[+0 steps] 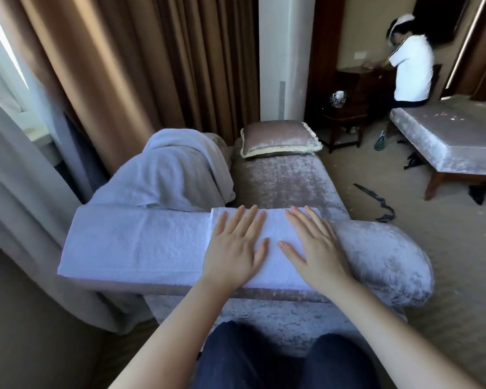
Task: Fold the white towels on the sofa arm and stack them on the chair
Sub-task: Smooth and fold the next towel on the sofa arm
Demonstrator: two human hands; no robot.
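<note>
Squarely on top of the white towel (pixel 138 245), both hands lie palm down with fingers straight and slightly spread, pressing rather than gripping. The left hand (pixel 233 248) and right hand (pixel 314 248) sit side by side, thumbs pointing toward each other with a narrow strip of cloth between them.

Under the palms the towel is doubled. The upper layer's left edge runs just outside the left hand's little finger, and its far edge lies just past the fingertips. The right hand's outer side is near the towel's right end. Both wrists cross the near edge, which follows the near side of the sofa arm (pixel 385 262).

Left of the left hand, a single layer stretches on along the arm to a squared end. Right of the right hand, the arm is bare velvet out to its rounded end.

Beyond the fingertips the sofa seat (pixel 286 181) lies open up to a cushion (pixel 278 137). Beyond and left of them, a second towel (pixel 169 175) is draped loosely over the sofa back, touching the flat towel's far edge. Curtains (pixel 118 66) hang close behind it.

Farther right is open carpet (pixel 460 248), with a black strap (pixel 382 204) on it, then a bench (pixel 449 133) where another person (pixel 411 68) sits.
</note>
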